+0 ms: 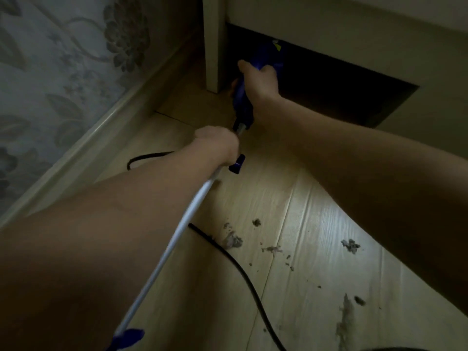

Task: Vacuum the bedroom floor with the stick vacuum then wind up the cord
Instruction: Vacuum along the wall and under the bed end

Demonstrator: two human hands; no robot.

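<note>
1. The vacuum (241, 97) lies low along the floor (316, 224), its blue body pushed into the dark gap (342, 97) under the bed (354, 26). Its head is lost in that shadow and cannot be made out; only a small yellow mark shows at the far end of the body.
2. The right hand (260, 82) is curled round the blue body just at the gap's edge; its fingertips are hidden behind the body.
3. The left hand (219, 145) grips the silver tube (177, 231) just behind the body, fingers wrapped under and out of sight. A small blue clip (236, 164) sticks out from the tube right below this hand.
4. The tube runs back toward the lower left, where another blue piece (129, 336) is cut off by the frame's bottom edge.
5. The black cord (240, 269) lies on the floor; one loop shows beside the skirting (83, 148), then it passes behind the left arm and snakes to the bottom edge, its ends unseen.
6. The bed leg (212, 46) stands just left of the body, near the wall (50, 59) with floral paper, leaving a narrow strip of floor between leg and skirting.
7. Grey dust clumps (350, 245) lie scattered on the lit boards to the right of the cord, well back from the gap, under the right arm.
</note>
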